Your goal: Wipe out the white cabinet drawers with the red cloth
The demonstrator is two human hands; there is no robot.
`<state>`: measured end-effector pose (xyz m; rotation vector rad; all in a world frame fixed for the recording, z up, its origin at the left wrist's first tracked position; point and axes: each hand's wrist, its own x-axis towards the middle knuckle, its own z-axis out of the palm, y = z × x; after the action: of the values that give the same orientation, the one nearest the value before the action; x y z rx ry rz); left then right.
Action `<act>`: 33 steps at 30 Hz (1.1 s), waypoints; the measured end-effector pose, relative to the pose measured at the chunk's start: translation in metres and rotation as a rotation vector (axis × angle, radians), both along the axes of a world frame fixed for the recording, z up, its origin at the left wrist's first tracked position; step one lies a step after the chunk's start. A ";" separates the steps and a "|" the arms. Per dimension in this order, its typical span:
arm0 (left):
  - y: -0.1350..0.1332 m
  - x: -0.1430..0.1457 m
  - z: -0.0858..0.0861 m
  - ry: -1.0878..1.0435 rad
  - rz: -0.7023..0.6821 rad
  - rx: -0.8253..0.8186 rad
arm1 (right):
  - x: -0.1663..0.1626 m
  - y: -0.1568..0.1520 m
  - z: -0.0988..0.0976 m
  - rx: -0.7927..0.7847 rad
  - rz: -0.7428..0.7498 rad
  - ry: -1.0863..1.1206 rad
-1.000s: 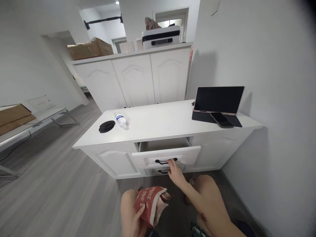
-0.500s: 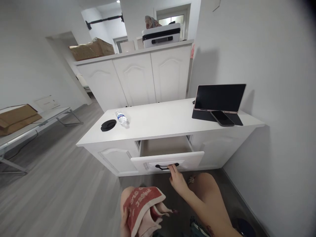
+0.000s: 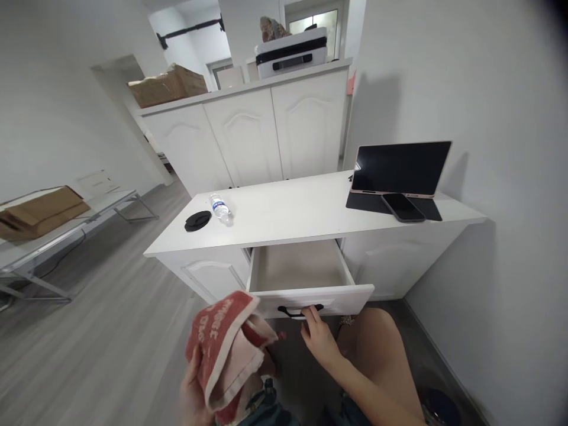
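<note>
My right hand (image 3: 318,335) has its fingers hooked on the black handle (image 3: 300,310) of a white drawer (image 3: 306,296), which is pulled well out of the low white cabinet (image 3: 293,216). The drawer's inside shows bare. My left hand (image 3: 191,395), at the bottom left, holds a folded red and pink cloth (image 3: 226,349) with white lettering, raised just left of the drawer front.
On the cabinet top lie a water bottle (image 3: 220,208), a black round lid (image 3: 197,220), a tablet (image 3: 402,168) on its stand and a phone (image 3: 402,207). A taller white cupboard (image 3: 248,133) stands behind. A table (image 3: 66,222) with cardboard is at left. The wall is close on the right.
The drawer has slid out further under my right hand. My left hand has lifted the cloth up and to the left, closer to the drawer.
</note>
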<state>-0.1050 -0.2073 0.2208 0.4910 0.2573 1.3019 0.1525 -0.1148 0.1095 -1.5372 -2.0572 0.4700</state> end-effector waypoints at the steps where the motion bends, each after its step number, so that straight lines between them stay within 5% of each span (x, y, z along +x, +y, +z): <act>1: 0.005 -0.001 0.009 -0.043 0.002 0.064 | 0.000 -0.003 -0.002 0.005 0.001 -0.008; 6: 0.042 -0.003 0.052 -0.040 0.076 0.176 | 0.000 -0.021 -0.007 0.012 0.019 -0.029; 12: 0.113 0.008 0.092 0.322 0.417 -0.223 | 0.004 -0.035 -0.011 -0.014 0.060 -0.037; 16: 0.160 0.023 0.096 0.764 0.393 -0.337 | 0.007 -0.035 -0.016 0.019 0.090 -0.059; 22: 0.207 0.043 0.074 1.653 0.237 0.019 | 0.008 -0.033 -0.018 0.014 0.121 -0.071; 24: 0.215 0.057 0.061 1.995 0.126 0.217 | 0.009 -0.032 -0.016 -0.012 0.127 -0.071; 26: 0.219 0.074 0.046 2.191 -0.131 0.364 | 0.010 -0.032 -0.014 -0.049 0.139 -0.073; 31: 0.220 0.106 0.006 2.170 -0.785 0.507 | 0.014 -0.031 -0.009 -0.132 0.179 -0.078; 33: 0.219 0.113 -0.007 2.088 -0.917 0.491 | 0.015 -0.031 -0.011 -0.140 0.180 -0.069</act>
<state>0.0081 0.0119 0.2140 1.9730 1.2154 -0.5178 0.1673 -0.1456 0.0984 -1.4705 -2.2697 0.6492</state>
